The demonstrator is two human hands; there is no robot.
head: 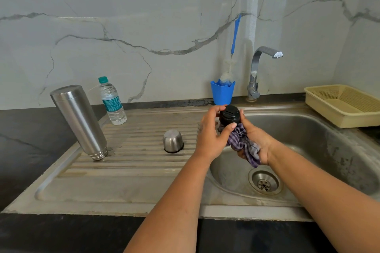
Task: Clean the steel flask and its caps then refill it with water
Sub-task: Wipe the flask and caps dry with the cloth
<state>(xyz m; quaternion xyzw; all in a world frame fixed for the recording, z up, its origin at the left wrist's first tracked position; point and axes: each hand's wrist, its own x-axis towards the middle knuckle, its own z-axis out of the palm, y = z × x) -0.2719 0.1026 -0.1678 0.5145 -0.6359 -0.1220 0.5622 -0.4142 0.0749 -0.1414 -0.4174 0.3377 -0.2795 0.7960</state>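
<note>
The steel flask (79, 121) stands upside down on the ribbed drainboard (133, 162), mouth on the steel. A steel cup cap (173, 141) sits upside down to its right. Over the sink's left rim, my left hand (211, 133) grips a black inner cap (229, 116) by its sides. My right hand (254, 141) holds a purple striped cloth (244, 146) pressed against the underside of that cap. A clear plastic water bottle (112, 101) with a green cap stands behind the flask.
The sink basin (308, 150) with its drain (264, 183) lies below my hands. A steel tap (259, 72) stands at the back. A blue cup (222, 92) holds a blue-handled bottle brush (232, 55). A beige plastic basket (345, 104) sits at the right.
</note>
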